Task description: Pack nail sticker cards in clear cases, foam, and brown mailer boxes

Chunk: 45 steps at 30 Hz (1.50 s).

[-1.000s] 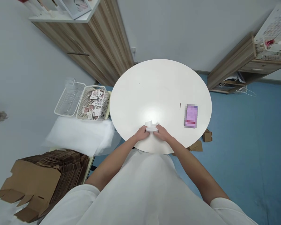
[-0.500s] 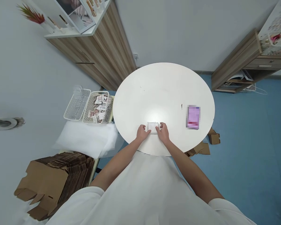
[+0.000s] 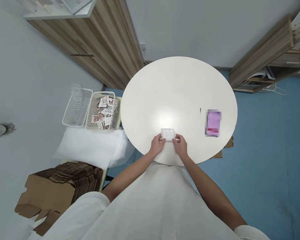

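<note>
A small white, wrapped rectangular packet [image 3: 168, 135] is between my hands near the front edge of the round white table [image 3: 180, 86]. My left hand [image 3: 158, 144] pinches its left side, with the thumb at the lower left corner. On the right side, my right hand [image 3: 180, 144] grips the packet, thumb near the lower right corner and fingers curled. A pink-purple item [image 3: 213, 123], blurred by pixelation, lies on the table to the right.
Left of the table are a basket of small printed packets [image 3: 103, 111], a clear-walled basket [image 3: 77, 108], white sheets [image 3: 90, 145] and stacked flat cardboard boxes [image 3: 52, 191]. Cabinets [image 3: 110, 40] stand behind left and right. Cardboard [image 3: 229, 142] lies on the floor, right.
The camera view has shifted. The thumbs have moved from the packet's upper face out toward its lower corners; both hands remain at its sides.
</note>
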Tool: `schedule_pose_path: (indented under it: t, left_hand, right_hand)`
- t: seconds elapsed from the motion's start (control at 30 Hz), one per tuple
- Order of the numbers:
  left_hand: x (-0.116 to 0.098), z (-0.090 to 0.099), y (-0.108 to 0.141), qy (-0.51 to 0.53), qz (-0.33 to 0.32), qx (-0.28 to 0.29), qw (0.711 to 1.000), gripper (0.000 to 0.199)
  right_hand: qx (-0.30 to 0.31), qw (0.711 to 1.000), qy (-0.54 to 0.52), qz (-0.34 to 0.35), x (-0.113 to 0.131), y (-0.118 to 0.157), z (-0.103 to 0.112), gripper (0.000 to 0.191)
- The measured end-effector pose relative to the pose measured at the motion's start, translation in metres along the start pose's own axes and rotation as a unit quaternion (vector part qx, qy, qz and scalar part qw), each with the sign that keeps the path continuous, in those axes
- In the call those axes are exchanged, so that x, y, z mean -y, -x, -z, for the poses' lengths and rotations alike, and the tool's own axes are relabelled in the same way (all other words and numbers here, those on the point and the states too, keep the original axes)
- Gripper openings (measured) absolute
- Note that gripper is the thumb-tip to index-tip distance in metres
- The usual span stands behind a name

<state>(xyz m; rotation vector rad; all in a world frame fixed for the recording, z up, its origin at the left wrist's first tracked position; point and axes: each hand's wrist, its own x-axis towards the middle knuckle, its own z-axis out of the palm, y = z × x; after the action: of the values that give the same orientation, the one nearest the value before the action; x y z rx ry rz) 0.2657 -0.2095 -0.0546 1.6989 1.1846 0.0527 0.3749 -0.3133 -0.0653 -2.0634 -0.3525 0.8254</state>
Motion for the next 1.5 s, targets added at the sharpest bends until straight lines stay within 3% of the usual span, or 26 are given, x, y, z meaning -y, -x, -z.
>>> schedule_pose_path:
  t: [0.1, 0.2, 0.37, 0.57, 0.67, 0.77, 0.97, 1.17, 1.37, 1.5]
  left_hand:
    - [0.003, 0.006, -0.003, 0.026, -0.015, 0.015, 0.999, 0.035]
    - [0.014, 0.024, -0.010, 0.059, -0.011, -0.001, 0.998, 0.038]
    - [0.044, 0.076, -0.034, 0.095, -0.008, -0.061, 0.994, 0.043]
    - [0.071, 0.150, -0.082, 0.116, -0.018, -0.125, 0.985, 0.047]
    - [0.079, 0.178, -0.105, 0.123, -0.025, -0.138, 0.982, 0.046]
    - [0.085, 0.193, -0.121, 0.127, -0.033, -0.144, 0.981, 0.047]
    - [0.088, 0.201, -0.130, 0.141, -0.046, -0.131, 0.980, 0.054]
    - [0.086, 0.202, -0.124, 0.131, -0.063, -0.125, 0.981, 0.057]
    - [0.091, 0.185, -0.107, 0.127, -0.059, -0.160, 0.977, 0.059]
    - [0.093, 0.169, -0.076, 0.127, -0.039, -0.173, 0.976, 0.056]
  right_hand:
    - [-0.001, 1.000, 0.025, 0.007, 0.007, -0.001, -0.011, 0.033]
    - [0.004, 0.999, 0.035, 0.009, 0.020, -0.003, -0.033, 0.031]
    - [0.066, 0.995, 0.054, 0.057, 0.060, -0.013, -0.094, 0.033]
    - [0.123, 0.987, 0.040, 0.095, 0.107, -0.035, -0.177, 0.045]
    - [0.133, 0.986, 0.035, 0.100, 0.122, -0.047, -0.205, 0.047]
    - [0.134, 0.985, 0.034, 0.106, 0.131, -0.056, -0.222, 0.048]
    - [0.138, 0.984, 0.035, 0.103, 0.137, -0.064, -0.233, 0.053]
    - [0.168, 0.976, -0.029, 0.139, 0.127, -0.060, -0.231, 0.061]
    - [0.177, 0.970, -0.069, 0.148, 0.109, -0.037, -0.213, 0.063]
    - [0.195, 0.970, -0.068, 0.131, 0.094, -0.008, -0.191, 0.059]
